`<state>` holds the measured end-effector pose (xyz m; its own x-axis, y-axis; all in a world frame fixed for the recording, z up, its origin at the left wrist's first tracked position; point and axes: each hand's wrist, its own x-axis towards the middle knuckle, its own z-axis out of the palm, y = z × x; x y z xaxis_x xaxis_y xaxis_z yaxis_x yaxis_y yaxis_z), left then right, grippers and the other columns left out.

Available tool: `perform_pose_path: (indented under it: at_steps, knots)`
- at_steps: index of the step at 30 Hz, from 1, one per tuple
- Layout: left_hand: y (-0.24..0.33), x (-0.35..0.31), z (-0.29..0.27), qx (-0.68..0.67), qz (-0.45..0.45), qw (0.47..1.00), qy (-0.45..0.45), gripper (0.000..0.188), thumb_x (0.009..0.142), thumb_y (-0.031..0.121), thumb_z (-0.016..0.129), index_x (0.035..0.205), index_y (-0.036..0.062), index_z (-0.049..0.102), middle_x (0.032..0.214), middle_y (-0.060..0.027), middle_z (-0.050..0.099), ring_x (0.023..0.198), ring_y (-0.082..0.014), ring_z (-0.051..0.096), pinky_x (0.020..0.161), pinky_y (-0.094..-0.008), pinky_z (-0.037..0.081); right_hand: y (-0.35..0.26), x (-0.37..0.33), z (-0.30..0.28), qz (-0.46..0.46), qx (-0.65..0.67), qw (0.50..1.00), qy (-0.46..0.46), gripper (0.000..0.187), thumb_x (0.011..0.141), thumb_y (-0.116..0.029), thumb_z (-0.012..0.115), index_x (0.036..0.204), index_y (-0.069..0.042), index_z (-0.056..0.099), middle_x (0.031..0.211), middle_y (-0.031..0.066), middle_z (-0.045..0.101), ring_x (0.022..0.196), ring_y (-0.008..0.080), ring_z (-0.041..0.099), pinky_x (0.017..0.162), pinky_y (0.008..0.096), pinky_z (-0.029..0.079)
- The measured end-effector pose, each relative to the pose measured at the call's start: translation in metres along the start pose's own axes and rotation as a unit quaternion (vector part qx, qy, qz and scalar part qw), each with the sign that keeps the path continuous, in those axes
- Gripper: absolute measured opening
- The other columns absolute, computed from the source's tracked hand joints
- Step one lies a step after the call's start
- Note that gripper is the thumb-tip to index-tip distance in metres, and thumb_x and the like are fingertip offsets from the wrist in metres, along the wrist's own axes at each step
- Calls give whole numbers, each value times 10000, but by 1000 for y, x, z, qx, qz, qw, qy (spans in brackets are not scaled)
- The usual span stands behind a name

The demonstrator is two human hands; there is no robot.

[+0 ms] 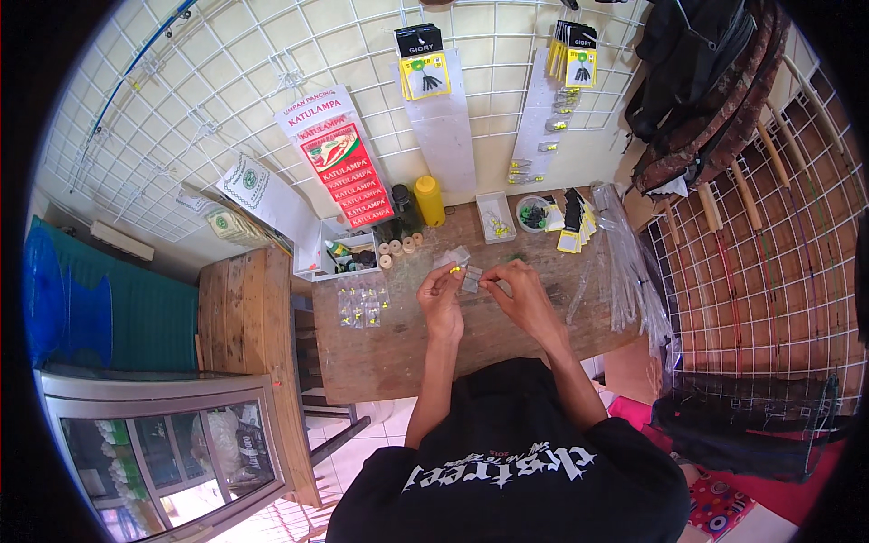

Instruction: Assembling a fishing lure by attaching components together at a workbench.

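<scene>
My left hand and my right hand meet over the middle of a wooden table. Together they pinch a small clear plastic packet between the fingertips. A tiny yellow piece shows at the left hand's fingertips. Several small clear packets with yellow pieces lie on the table left of my left hand. A few loose clear packets lie just beyond my fingers.
At the table's back stand a yellow bottle, a white tray of small parts, wooden spools, a small clear box and a round tub. Long clear sleeves lie right. A wire wall grid holds hanging packets.
</scene>
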<state>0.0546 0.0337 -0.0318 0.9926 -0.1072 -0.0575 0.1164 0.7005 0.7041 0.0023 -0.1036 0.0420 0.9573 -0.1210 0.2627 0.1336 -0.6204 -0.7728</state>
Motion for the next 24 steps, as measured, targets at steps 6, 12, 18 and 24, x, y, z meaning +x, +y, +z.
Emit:
perform_pose_path:
  at_steps: [6,12,18,24]
  knots:
    - [-1,1,-2,-23,7,1000,3,209,833,-72,630,1041,-52,621,974,-118,666,928,-155,629,869,-263,478,3,2,-4,-3,-8,1000,9,105,754,-106,714,839,-51,684,789,85,678,829,273,597,777,397,437]
    - [-3,3,-7,-36,18,999,-2,204,839,-68,625,1042,-46,619,1004,-120,661,960,-161,624,899,-266,471,5,3,-2,3,-8,1000,7,99,772,-98,697,855,-49,679,805,84,679,843,273,590,794,394,428]
    - [2,3,-6,-25,16,1000,9,232,838,8,669,1063,-3,613,916,-46,639,854,-95,566,714,-237,404,2,7,-6,2,9,1000,-3,96,807,-86,663,894,-48,669,829,101,668,864,287,577,792,397,426]
    - [0,4,-21,-106,-54,991,-55,381,841,82,688,1192,17,557,1065,-78,626,941,-110,556,756,-257,417,-12,28,-19,-80,-19,997,6,91,811,-107,659,876,-45,648,866,99,651,873,283,568,808,407,420]
